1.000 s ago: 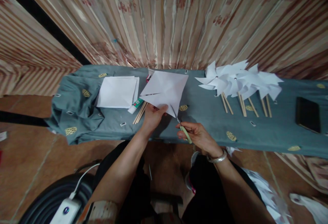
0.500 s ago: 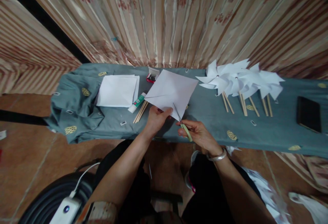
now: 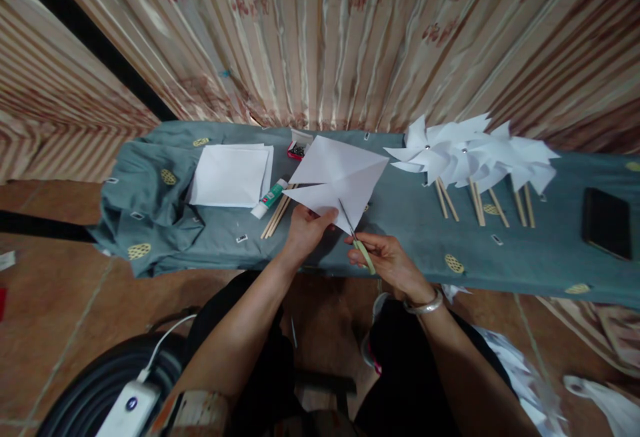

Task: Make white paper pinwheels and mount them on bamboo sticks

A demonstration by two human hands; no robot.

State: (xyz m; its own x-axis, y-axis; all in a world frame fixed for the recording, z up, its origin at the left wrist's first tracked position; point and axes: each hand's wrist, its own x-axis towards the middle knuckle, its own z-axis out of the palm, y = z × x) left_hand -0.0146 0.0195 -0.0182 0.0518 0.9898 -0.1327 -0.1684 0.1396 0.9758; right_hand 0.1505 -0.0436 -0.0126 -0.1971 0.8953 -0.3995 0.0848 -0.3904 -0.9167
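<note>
White paper square point(image 3: 336, 180), 1 sheet, is pinched at its near edge by the left hand point(image 3: 305, 231). Right hand point(image 3: 385, 260) grips 1 pair of scissors point(image 3: 356, 240) touching the square. Right of it lie perhaps 4 pinwheels point(image 3: 470, 153).

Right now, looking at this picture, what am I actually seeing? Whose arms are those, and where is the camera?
There is no machine here: the arms belong to a person wearing a camera on the head, so you look down over their own hands. The left hand holds a white paper square by its near edge. The right hand holds small scissors, blades at the paper's near corner. In front is a bench under a grey-green cloth. On it lie a stack of white sheets, a glue tube, wooden sticks, finished paper pinwheels and a dark phone.
</note>
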